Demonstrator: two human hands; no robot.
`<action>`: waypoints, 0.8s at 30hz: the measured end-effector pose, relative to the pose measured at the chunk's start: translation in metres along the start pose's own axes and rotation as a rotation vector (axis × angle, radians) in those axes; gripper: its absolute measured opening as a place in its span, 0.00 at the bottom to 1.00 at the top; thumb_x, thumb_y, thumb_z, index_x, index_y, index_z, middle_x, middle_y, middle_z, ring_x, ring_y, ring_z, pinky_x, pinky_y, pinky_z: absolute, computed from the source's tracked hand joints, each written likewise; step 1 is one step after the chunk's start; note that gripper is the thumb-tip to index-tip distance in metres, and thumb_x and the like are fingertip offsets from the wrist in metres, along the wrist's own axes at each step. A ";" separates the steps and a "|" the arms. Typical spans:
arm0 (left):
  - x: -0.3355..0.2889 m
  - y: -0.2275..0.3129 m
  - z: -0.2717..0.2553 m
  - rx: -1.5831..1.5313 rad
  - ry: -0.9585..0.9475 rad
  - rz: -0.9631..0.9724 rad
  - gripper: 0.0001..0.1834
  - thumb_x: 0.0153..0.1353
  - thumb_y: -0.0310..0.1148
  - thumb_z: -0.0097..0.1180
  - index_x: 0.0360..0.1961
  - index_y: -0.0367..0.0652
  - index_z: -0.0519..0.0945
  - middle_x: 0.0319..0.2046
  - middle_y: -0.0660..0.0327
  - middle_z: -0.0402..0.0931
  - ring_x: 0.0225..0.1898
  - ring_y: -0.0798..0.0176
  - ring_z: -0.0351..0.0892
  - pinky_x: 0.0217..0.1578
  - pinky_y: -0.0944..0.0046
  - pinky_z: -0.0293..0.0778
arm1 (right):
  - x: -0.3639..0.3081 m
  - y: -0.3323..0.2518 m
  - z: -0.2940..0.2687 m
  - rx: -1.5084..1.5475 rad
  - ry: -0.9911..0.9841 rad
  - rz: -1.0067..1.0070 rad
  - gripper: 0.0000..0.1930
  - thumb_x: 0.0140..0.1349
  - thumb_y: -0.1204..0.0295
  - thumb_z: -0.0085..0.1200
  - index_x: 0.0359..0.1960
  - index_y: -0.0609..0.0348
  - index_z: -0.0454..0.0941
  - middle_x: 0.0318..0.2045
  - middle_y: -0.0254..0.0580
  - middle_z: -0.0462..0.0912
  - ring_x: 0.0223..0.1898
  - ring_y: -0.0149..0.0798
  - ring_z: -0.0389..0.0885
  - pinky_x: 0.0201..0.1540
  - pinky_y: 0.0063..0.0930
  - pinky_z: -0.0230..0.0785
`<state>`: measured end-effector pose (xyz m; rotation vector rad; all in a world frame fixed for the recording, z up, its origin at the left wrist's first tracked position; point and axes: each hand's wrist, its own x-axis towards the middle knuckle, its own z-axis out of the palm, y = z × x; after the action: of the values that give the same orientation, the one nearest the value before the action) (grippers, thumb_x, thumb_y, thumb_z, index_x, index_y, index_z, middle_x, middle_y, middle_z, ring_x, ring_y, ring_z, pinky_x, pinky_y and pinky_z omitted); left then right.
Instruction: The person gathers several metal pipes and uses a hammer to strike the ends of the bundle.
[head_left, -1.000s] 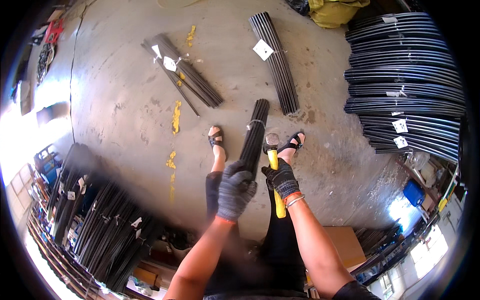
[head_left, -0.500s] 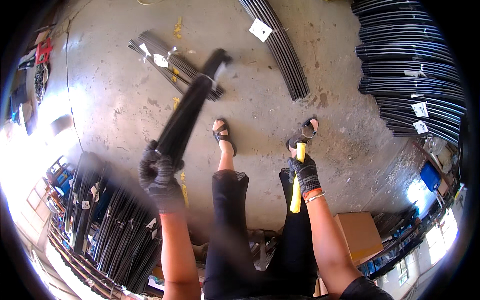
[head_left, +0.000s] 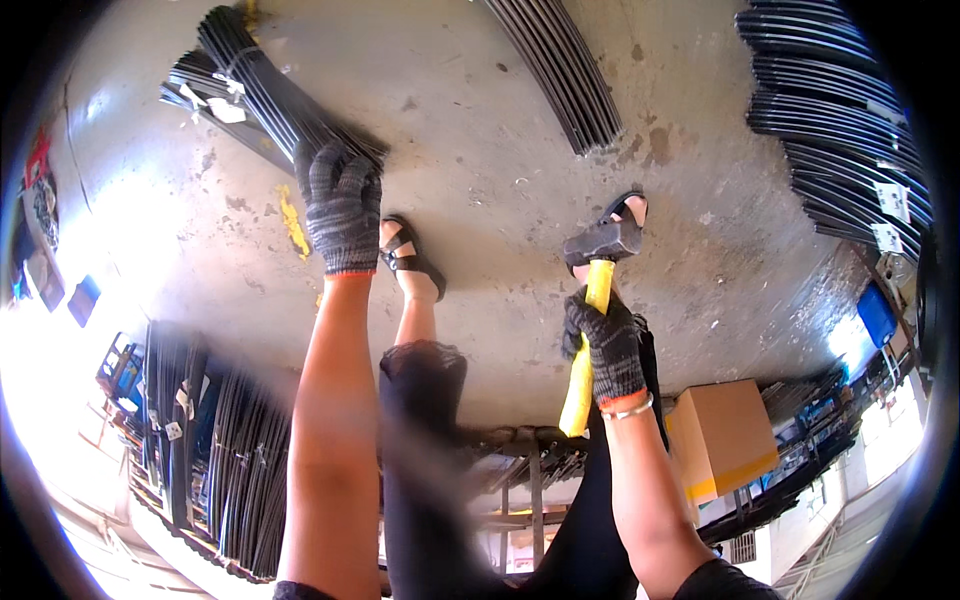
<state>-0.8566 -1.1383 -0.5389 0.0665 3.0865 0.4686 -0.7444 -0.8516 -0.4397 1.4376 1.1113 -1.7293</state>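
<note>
My left hand (head_left: 345, 220), in a grey knitted glove, has its fingers closed over the near end of a bundle of thin black rods (head_left: 262, 90). That bundle is tied and lies aslant on top of another tagged rod bundle (head_left: 190, 80) on the floor. The left palm and fingertips are partly hidden. In my right hand (head_left: 605, 345), gloved alike, is a hammer (head_left: 598, 285) with a yellow handle; its dark grey head points away from me, above my right foot.
Another rod bundle (head_left: 565, 75) lies on the concrete floor (head_left: 480, 200) ahead. Large stacks of black rods (head_left: 835, 130) fill the far right. Upright rods (head_left: 240, 460) stand at the near left. A cardboard box (head_left: 728, 435) stands at the near right. My sandalled feet are between the bundles.
My left hand has swung the carried rod bundle forward and left, and it now rests on the bundle on the floor. The right hand still grips the hammer. The view has shifted.
</note>
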 end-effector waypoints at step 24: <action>0.058 0.212 0.269 -1.030 -0.220 -1.110 0.40 0.38 0.31 0.72 0.52 0.36 0.62 0.45 0.47 0.75 0.43 0.51 0.78 0.43 0.56 0.76 | 0.033 -0.071 -0.072 0.655 0.014 0.210 0.05 0.61 0.70 0.55 0.35 0.51 0.72 0.20 0.28 0.68 0.20 0.28 0.67 0.21 0.23 0.61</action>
<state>-0.8994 -0.8535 -0.7332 -1.3223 1.8342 1.5800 -0.7805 -0.7540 -0.4601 1.8634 0.3721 -2.0211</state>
